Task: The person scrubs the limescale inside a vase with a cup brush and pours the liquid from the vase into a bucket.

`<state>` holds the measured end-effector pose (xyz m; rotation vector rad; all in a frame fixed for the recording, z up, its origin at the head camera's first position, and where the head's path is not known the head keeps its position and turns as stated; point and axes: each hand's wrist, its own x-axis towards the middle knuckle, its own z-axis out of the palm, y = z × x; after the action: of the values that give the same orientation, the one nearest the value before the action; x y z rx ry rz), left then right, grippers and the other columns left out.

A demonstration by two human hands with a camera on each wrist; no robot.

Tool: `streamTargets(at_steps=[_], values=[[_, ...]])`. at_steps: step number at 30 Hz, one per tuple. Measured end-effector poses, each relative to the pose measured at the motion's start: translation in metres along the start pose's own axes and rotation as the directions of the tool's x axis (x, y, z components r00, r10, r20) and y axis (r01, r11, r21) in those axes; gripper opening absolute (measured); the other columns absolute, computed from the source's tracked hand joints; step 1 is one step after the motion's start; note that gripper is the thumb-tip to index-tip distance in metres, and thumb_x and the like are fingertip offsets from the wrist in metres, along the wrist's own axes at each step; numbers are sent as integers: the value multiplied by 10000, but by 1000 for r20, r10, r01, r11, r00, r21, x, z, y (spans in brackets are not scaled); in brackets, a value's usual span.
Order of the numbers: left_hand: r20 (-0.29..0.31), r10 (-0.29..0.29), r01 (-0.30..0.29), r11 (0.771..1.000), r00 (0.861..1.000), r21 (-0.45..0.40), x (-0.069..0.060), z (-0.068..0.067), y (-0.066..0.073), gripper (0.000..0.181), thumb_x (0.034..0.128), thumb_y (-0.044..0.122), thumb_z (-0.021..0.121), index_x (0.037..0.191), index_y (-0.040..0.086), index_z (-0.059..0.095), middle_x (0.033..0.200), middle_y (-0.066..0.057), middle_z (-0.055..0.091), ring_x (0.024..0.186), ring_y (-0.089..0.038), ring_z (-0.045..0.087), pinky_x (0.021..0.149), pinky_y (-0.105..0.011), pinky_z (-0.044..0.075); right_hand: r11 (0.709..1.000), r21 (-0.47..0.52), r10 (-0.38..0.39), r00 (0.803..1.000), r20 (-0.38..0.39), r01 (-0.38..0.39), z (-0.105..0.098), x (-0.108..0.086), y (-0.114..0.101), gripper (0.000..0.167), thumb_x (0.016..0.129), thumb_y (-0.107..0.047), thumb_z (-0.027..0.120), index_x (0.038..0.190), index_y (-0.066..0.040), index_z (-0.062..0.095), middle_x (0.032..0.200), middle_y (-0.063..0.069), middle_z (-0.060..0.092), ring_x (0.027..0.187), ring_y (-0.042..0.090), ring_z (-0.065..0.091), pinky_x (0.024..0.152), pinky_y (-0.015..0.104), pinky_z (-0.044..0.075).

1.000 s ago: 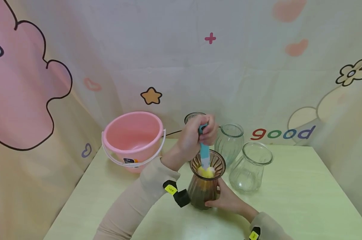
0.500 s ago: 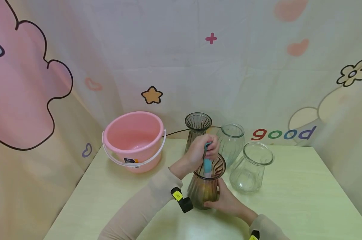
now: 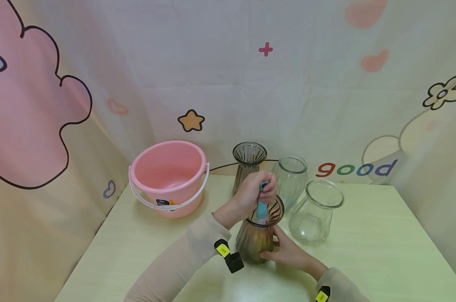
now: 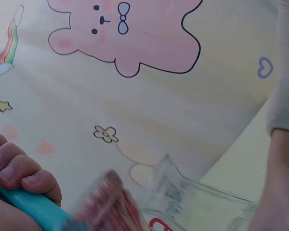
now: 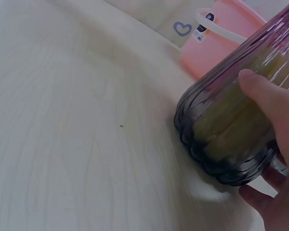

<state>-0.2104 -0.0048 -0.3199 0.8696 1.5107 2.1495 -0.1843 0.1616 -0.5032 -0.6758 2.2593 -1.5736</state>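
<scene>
My left hand (image 3: 248, 195) grips the teal handle of a sponge brush (image 3: 262, 212) pushed down through the mouth of a fluted brown glass vase (image 3: 250, 245). The brush's yellowish head (image 5: 233, 122) shows through the glass low in the vase, in the right wrist view. Around the vase's lower side, my right hand (image 3: 290, 253) holds it, thumb in front and fingers behind. The vase (image 5: 209, 108) looks upright on the table in the head view. In the left wrist view, curled fingers (image 4: 21, 171) wrap the teal handle (image 4: 31, 207); the vase's rim there is blurred.
Behind the hands stand a grey fluted vase (image 3: 247, 165) and a clear vase (image 3: 290, 180). A wider clear vase (image 3: 311, 220) is close to the right hand. The pink bucket (image 3: 167, 193) with a white handle sits at the left. A printed curtain (image 3: 220, 84) backs the table (image 3: 383, 243).
The left hand has moved down, taking the brush head from the vase's mouth deep inside. In the last half second it has barely shifted. The right hand keeps holding the vase in place.
</scene>
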Motion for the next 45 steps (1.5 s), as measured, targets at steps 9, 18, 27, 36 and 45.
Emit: streamTargets(at_steps=[9, 18, 27, 36, 45], values=[[47, 99, -99, 995, 994, -7, 6, 10, 57, 325, 863, 104, 215, 541, 134, 242, 462, 44, 230, 404, -119, 166, 446, -259, 151, 1000, -9, -5, 997, -71, 5, 7, 2, 2, 905, 752, -199, 750, 1433, -160, 154, 1383, 90, 323, 1255, 279, 360, 952, 424, 421], [26, 135, -134, 990, 991, -38, 8, 7, 64, 315, 848, 112, 222, 537, 153, 248, 464, 46, 227, 403, -125, 152, 448, -265, 132, 1000, -12, 23, 993, -118, -24, 8, 2, -1, 898, 729, -184, 770, 1411, -154, 186, 1361, 100, 344, 1246, 304, 370, 948, 420, 436], [-8, -41, 41, 999, 999, -9, 7, 6, 0, 312, 862, 91, 230, 552, 115, 252, 459, 51, 247, 404, -101, 198, 440, -235, 188, 1000, -28, -7, 986, -164, 3, 12, -1, -2, 840, 706, -173, 788, 1344, -123, 243, 1298, 122, 382, 1187, 329, 404, 869, 324, 476], [-5, -21, 21, 1000, 1000, -17, 4, 0, -9, 299, 849, 101, 229, 552, 130, 247, 453, 70, 255, 404, -84, 205, 445, -235, 181, 995, -89, -39, 998, -58, 34, 8, -2, -3, 916, 770, -245, 733, 1427, -125, 106, 1415, 121, 262, 1272, 284, 331, 981, 479, 380], [-26, 12, -13, 999, 1000, -34, -1, 0, -6, 292, 837, 86, 221, 553, 140, 252, 455, 85, 263, 403, -91, 198, 446, -238, 177, 998, -56, -22, 998, -56, 19, 4, 3, -4, 904, 733, -248, 764, 1425, -223, 183, 1417, 43, 303, 1273, 223, 340, 986, 508, 370]])
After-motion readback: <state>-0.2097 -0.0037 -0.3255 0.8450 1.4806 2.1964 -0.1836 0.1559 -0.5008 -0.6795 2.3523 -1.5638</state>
